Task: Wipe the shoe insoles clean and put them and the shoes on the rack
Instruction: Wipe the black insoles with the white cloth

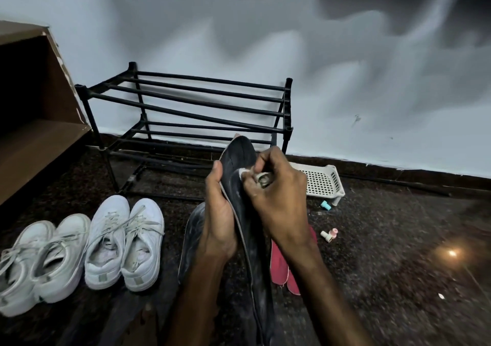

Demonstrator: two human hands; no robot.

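My left hand [219, 212] grips a long dark insole [240, 151] by its left edge and holds it upright in front of me. Against the insole's face my right hand [276, 194] presses a small white wipe [243, 172], fingers curled round it. A second dark insole [192, 228] lies on the floor behind my left wrist. Red insoles [280, 266] lie on the floor under my right forearm. Two pairs of white sneakers [125, 242] [39, 260] stand on the floor at the left. The black two-tier rack [186, 106] stands bare against the wall.
A white perforated plastic basket [322, 180] sits on the floor right of the rack. Small bottles, one blue [325, 205] and one pink-capped [329, 235], lie near it. A brown wooden shelf unit [34, 122] stands at the far left. The floor is dark speckled stone.
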